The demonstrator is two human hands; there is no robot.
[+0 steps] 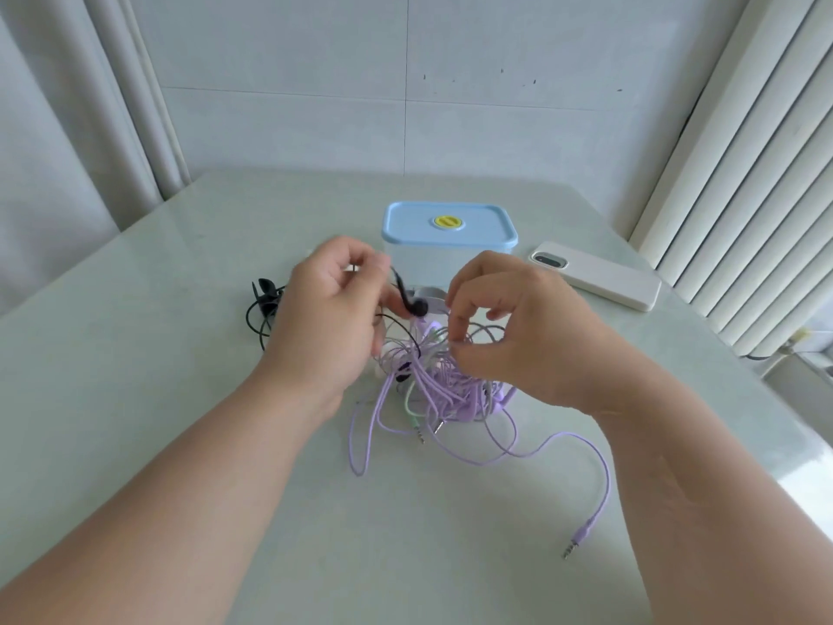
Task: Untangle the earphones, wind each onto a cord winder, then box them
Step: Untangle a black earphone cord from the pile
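Reads as a home room to me, not a lab or a shop. I see a pale glossy table (180, 309) set near the walls. There's a light curtain (67, 106) on the left and large plain wall tiles (405, 83) behind. On the right are white ribbed slats (743, 173), radiator or vertical blind, can't tell which. The stuff on the table is household: plastic storage box (448, 227) with a blue lid, phone (595, 275) in a white case lying camera-side up, and tangled earphones (432, 381).
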